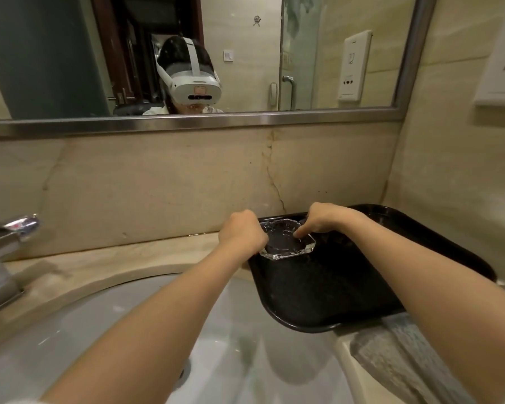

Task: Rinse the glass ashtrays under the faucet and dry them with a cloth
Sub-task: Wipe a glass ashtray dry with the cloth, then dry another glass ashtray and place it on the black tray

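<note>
Nearest to me are two bare forearms, stretching out over the pale basin (146,322) toward the back of the worktop (105,258). Largest thing on that stone top is the sink itself, with the chrome faucet (9,240) at its left edge, not visibly running. Next in size is the black tray (347,295), lying on the worktop's right end with its near corner overhanging the basin rim; beside that corner a grey cloth (403,354) drapes over the worktop's front edge.

Smaller again, a clear glass ashtray (286,242) sits in the tray's far left corner, close to the wall. Her left hand (242,233) is curled over its left side, and her right hand (325,221) curls round the far right side with a fingertip dipping into the bowl, so both hands are closed on the glass.

I judge this to be the pick-up before rinsing. Glass like that looks heavy and may be slick, so she does well to keep both hands clamped on opposite sides, lift it straight clear of the tray lip, and carry it low over the basin to the faucet at the left before letting either hand go.
</note>
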`<state>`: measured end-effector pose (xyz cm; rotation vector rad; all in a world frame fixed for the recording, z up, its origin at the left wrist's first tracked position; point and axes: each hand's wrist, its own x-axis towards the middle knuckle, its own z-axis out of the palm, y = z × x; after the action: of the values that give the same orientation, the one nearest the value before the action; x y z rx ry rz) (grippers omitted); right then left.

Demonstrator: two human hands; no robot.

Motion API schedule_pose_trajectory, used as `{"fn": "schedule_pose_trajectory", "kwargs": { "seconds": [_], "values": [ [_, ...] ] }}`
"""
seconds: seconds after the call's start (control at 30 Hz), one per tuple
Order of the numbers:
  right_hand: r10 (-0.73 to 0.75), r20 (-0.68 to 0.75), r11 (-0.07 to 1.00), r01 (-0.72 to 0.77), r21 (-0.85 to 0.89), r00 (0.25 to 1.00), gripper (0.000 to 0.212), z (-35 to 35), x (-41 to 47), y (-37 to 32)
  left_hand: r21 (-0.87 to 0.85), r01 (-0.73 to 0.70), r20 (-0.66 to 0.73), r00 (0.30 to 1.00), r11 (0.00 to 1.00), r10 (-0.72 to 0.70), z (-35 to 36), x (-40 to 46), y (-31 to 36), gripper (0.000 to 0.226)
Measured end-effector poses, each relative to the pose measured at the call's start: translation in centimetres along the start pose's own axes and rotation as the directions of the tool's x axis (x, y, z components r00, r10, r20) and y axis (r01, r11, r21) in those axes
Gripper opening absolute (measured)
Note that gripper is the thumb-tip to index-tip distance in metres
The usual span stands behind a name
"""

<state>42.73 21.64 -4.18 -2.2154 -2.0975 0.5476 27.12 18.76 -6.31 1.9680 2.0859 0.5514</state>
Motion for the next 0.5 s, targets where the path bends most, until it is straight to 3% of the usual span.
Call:
{"fn": "schedule_pose_trajectory", "kwargs": {
  "seconds": [0.1,0.17,0.37,0.5],
  "values": [
    [0.025,-0.044,1.000,-0.026,-0.008,0.999,0.049,-0.3,-0.5,0.3,0.043,0.006,-0.024,1.000,0.999,-0.005,-0.3,-0.4,-0.2,0.033],
    [0.022,-0.180,1.000,-0.024,-0.012,0.983,0.046,-0.7,-1.3,0.5,0.041,-0.001,-0.069,0.998,0.999,0.004,-1.0,-0.7,-0.4,0.038],
    [-0.012,-0.439,0.991,0.071,0.117,0.898,0.031,-2.1,-6.1,-0.3,-0.203,-0.102,-0.155,0.985,0.974,0.071,-3.8,-3.0,-0.6,0.017],
    [0.007,-0.608,0.955,0.175,0.239,0.794,0.029,-1.0,-10.9,-1.2,-0.338,-0.191,-0.160,0.977,0.922,0.144,-4.4,-6.8,0.4,0.015]
  ]
}}
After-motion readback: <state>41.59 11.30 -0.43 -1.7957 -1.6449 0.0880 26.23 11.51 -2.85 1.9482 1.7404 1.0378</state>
